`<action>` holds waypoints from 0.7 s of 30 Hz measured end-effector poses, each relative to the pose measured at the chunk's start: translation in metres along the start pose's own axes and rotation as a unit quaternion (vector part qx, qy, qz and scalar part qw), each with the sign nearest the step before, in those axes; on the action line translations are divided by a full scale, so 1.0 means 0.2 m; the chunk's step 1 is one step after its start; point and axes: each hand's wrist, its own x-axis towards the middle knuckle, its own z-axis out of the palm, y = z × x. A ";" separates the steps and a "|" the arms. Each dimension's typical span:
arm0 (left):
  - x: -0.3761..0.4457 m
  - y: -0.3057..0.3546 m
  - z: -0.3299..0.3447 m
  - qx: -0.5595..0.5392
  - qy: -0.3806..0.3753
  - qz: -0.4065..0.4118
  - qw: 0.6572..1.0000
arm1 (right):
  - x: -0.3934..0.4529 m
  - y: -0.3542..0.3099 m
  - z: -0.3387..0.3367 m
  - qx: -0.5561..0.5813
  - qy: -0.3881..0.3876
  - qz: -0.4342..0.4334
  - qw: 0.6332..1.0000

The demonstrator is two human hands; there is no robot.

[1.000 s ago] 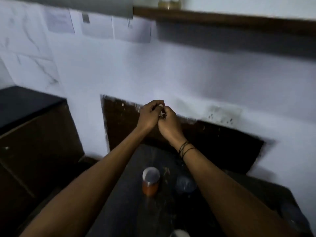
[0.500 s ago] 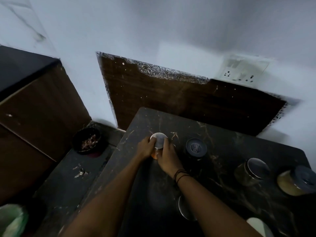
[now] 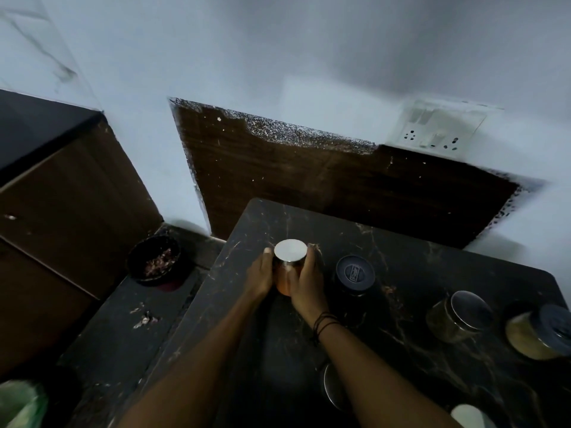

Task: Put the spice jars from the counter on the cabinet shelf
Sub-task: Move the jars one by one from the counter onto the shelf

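While the orange spice jar (image 3: pixel 285 278) with its silver lid stands near the worktop's (image 3: pixel 432 273) far left corner, the left hand (image 3: pixel 261 278) and right hand (image 3: pixel 304 281) clasp its sides, fingers wrapped around it. Pickup step; next, a steady lift toward the unseen shelf.
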 end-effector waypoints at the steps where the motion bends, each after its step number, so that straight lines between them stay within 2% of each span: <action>1: 0.00 0.00 -0.01 -0.004 0.012 0.010 1.000 | 0.01 0.00 -0.02 0.023 -0.005 -0.006 1.000; 5: 0.00 0.04 -0.03 -0.081 0.044 0.018 0.996 | 0.04 -0.05 -0.10 0.112 -0.002 -0.020 0.994; 8: -0.02 0.10 -0.02 -0.120 0.012 0.045 0.992 | 0.06 -0.10 -0.15 0.200 0.039 0.001 0.979; 10: -0.03 0.14 -0.01 -0.135 -0.010 0.055 0.989 | 0.07 -0.13 -0.19 0.253 0.038 0.037 0.966; 14: -0.07 0.19 0.02 -0.162 -0.032 0.040 0.986 | 0.07 -0.14 -0.25 0.314 -0.019 0.114 0.943; 18: -0.12 0.19 0.05 -0.174 -0.054 0.019 0.983 | 0.02 -0.11 -0.26 0.330 -0.096 0.135 0.929; 21: -0.15 0.15 0.06 -0.220 -0.041 0.007 0.975 | 0.00 -0.08 -0.26 0.340 -0.086 0.142 0.926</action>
